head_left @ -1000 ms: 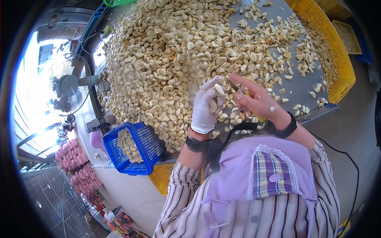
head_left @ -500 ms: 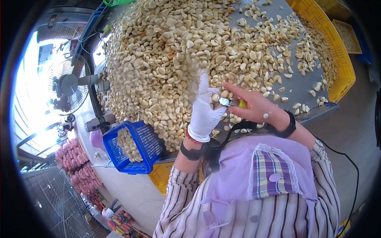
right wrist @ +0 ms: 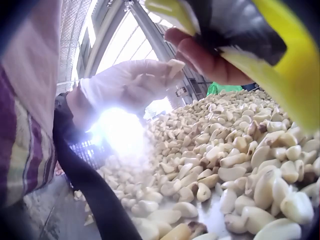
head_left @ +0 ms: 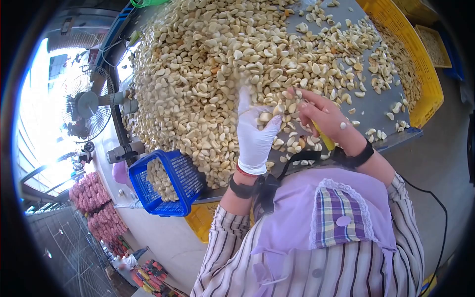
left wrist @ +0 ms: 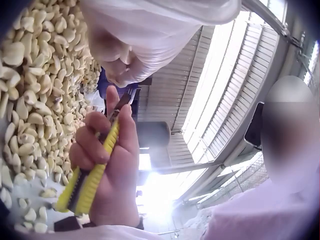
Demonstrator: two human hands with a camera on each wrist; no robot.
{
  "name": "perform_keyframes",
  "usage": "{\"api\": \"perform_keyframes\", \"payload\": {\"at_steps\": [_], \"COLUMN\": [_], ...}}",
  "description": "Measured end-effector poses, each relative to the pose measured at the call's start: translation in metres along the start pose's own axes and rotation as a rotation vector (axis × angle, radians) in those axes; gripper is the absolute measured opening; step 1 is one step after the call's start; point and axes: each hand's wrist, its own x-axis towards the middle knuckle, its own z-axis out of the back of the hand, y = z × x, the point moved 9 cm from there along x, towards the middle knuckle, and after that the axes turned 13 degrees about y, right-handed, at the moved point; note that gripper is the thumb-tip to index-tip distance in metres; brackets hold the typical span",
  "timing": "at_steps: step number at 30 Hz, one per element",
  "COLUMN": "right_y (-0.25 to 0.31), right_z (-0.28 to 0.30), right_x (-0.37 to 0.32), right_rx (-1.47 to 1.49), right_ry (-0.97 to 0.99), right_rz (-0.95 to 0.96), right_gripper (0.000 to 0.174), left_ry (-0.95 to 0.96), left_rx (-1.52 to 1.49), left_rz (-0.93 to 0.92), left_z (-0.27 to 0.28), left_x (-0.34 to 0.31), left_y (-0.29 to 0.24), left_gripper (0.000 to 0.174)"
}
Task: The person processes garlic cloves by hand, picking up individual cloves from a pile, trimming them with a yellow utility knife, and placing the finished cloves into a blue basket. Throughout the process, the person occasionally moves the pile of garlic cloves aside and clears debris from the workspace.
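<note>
My left hand (head_left: 256,141), in a white glove, pinches a pale peeled garlic clove (head_left: 266,117) between thumb and fingers, its index finger reaching over the pile. In the right wrist view the clove (right wrist: 175,68) shows at the gloved fingertips. A bare right hand (head_left: 332,120) grips a yellow-and-black utility knife (left wrist: 99,182). The left wrist view shows its short blade (left wrist: 123,101) pointing up toward the gloved hand, with the thumb lying along it. Both hands are close together over the near edge of a big heap of garlic cloves (head_left: 198,79).
A blue plastic basket (head_left: 184,177) with cloves inside stands tipped at the table's near left. On the right is a yellow crate (head_left: 429,84) of cloves. A fan (head_left: 85,105) stands left of the grey table (head_left: 368,116). Pink net sacks (head_left: 91,193) are farther off.
The knife swung in to the clove at the left hand, then drew back right. The gloved hand has turned from upright curled fingers to an extended index finger.
</note>
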Motion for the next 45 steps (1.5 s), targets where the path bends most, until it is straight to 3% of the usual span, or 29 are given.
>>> {"api": "perform_keyframes", "payload": {"at_steps": [2,4,6,8,12,14,15,17,18,20,22,24,25,26,27,29,30,31,33,36,37,38,39,41,45], "right_y": [0.000,0.016,0.014,0.015,0.014,0.006,0.005,0.006,0.007,0.002,0.000,0.012,0.011,0.010,0.010,0.011,0.011,0.011,0.011,0.012,0.012,0.011,0.012,0.008,0.007], "right_z": [-0.005,-0.021,-0.026,-0.033,-0.034,-0.029,-0.029,-0.016,-0.009,0.009,0.031,0.049,0.054,0.061,0.066,0.068,0.070,0.071,0.071,0.069,0.068,0.069,0.070,0.070,0.076], "right_x": [0.000,-0.003,-0.001,-0.001,-0.003,-0.001,0.000,0.001,-0.001,-0.002,-0.008,-0.017,-0.018,-0.019,-0.021,-0.021,-0.021,-0.022,-0.022,-0.022,-0.022,-0.024,-0.025,-0.027,-0.040], "right_rx": [0.006,-0.238,-0.331,-0.452,-0.340,-0.191,-0.190,-0.086,-0.076,0.074,0.226,0.292,0.296,0.347,0.397,0.415,0.418,0.420,0.416,0.401,0.393,0.383,0.379,0.398,0.401], "right_ry": [0.035,0.075,0.122,0.178,0.199,0.188,0.189,0.069,0.022,-0.054,-0.135,-0.177,-0.174,-0.206,-0.236,-0.241,-0.255,-0.273,-0.278,-0.280,-0.290,-0.304,-0.311,-0.305,-0.341], "right_rz": [0.000,0.196,0.197,0.141,0.045,-0.022,-0.023,0.015,0.009,0.083,0.157,0.268,0.265,0.302,0.340,0.344,0.333,0.320,0.315,0.317,0.303,0.291,0.296,0.270,0.267], "right_gripper": [0.052,0.058,0.060,0.063,0.058,0.051,0.051,0.045,0.044,0.044,0.043,0.038,0.038,0.038,0.039,0.040,0.040,0.040,0.040,0.040,0.040,0.040,0.040,0.039,0.038], "left_ry": [-0.087,-0.074,-0.058,0.027,0.002,-0.038,-0.038,-0.030,-0.117,-0.409,-0.654,-0.772,-0.897,-0.913,-0.916,-0.777,-0.775,-0.774,-0.614,-0.218,0.011,0.198,0.386,0.620,0.699], "left_rx": [0.561,0.492,0.422,0.354,0.448,0.466,0.466,0.498,0.399,-0.024,0.159,0.347,0.584,0.848,0.852,1.561,1.779,1.780,1.578,1.038,1.111,1.180,1.312,1.441,1.487], "left_rz": [-0.293,-0.217,-0.144,0.059,-0.048,-0.235,-0.233,-0.268,-0.278,-0.041,-0.254,-0.207,-0.140,-0.055,-0.053,0.535,0.496,0.497,0.097,0.030,-0.036,-0.052,0.146,0.180,0.047], "left_z": [0.000,-0.006,-0.010,-0.013,-0.013,-0.012,-0.010,0.002,0.019,0.074,0.147,0.218,0.246,0.269,0.282,0.290,0.274,0.260,0.197,0.103,0.060,0.021,-0.011,-0.046,-0.068], "left_x": [-0.007,-0.011,-0.013,-0.012,-0.014,-0.016,-0.016,-0.019,-0.028,-0.057,-0.090,-0.130,-0.153,-0.166,-0.177,-0.174,-0.169,-0.162,-0.127,-0.075,-0.055,-0.044,-0.032,-0.020,-0.008], "left_y": [-0.030,-0.036,-0.041,-0.028,-0.036,-0.043,-0.043,-0.050,-0.052,-0.053,-0.069,-0.080,-0.086,-0.090,-0.089,-0.077,-0.085,-0.091,-0.109,-0.059,-0.044,-0.029,-0.004,0.062,0.070], "left_gripper": [0.021,0.018,0.015,0.013,0.014,0.027,0.027,0.025,0.040,0.057,0.051,0.046,0.044,0.046,0.046,0.055,0.057,0.057,0.048,0.033,0.029,0.025,0.020,0.012,0.011]}}
